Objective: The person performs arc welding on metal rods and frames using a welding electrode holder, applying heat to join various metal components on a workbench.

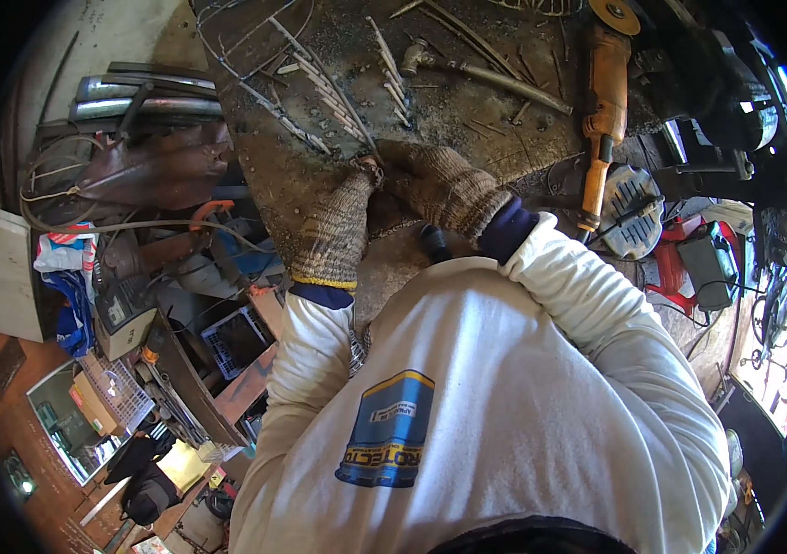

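Observation:
My left hand (333, 226) and my right hand (444, 189), both in brown knitted work gloves, meet at the near side of a dark, worn metal work table (495, 138). Their fingers are closed together around the near end of a thin metal rod (330, 81), which slants away to the far left. The exact grip of the fingertips is partly hidden by the gloves. Along the rod lies a row of short pale metal pieces (327, 97). A second such row (395, 88) rests a little to the right. Left of them is a bent wire frame (246, 46).
A hammer (495, 78) lies across the table's far side. To its right is an orange angle grinder (607, 83). A slotted metal cover (631, 212) and a red and grey machine (702, 263) are farther right. Metal tubes (149, 106) and a cable (135, 224) crowd the left.

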Motion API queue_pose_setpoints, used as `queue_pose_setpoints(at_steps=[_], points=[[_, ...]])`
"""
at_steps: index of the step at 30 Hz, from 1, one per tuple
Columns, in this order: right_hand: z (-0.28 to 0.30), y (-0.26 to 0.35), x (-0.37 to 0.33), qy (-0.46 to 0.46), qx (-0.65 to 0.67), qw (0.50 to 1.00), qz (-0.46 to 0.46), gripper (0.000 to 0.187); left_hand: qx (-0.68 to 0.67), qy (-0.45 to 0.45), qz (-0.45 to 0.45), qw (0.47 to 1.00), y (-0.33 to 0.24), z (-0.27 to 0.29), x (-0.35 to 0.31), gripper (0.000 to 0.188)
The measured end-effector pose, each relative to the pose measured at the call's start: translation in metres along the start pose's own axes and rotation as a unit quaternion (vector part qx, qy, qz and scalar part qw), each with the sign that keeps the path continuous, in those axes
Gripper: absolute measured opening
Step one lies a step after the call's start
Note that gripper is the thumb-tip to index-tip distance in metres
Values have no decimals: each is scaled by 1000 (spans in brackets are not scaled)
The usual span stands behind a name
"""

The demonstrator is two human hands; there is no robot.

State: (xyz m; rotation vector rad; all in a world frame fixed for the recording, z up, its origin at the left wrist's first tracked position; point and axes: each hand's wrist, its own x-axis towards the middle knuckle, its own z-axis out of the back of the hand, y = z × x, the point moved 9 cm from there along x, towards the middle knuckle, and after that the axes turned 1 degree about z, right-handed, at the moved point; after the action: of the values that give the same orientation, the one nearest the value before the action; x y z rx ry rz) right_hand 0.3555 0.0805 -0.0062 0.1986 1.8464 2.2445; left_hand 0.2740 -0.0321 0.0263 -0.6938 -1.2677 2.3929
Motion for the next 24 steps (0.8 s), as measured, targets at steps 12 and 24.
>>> queue_pose_setpoints(at_steps=[12, 24], points=[[8, 3, -11, 10, -88, 995, 47, 48, -195, 7, -11, 981, 25, -15, 15, 60], [51, 24, -68, 41, -50, 994, -86, 65, -228, 123, 189, 947, 54, -38, -4, 25]])
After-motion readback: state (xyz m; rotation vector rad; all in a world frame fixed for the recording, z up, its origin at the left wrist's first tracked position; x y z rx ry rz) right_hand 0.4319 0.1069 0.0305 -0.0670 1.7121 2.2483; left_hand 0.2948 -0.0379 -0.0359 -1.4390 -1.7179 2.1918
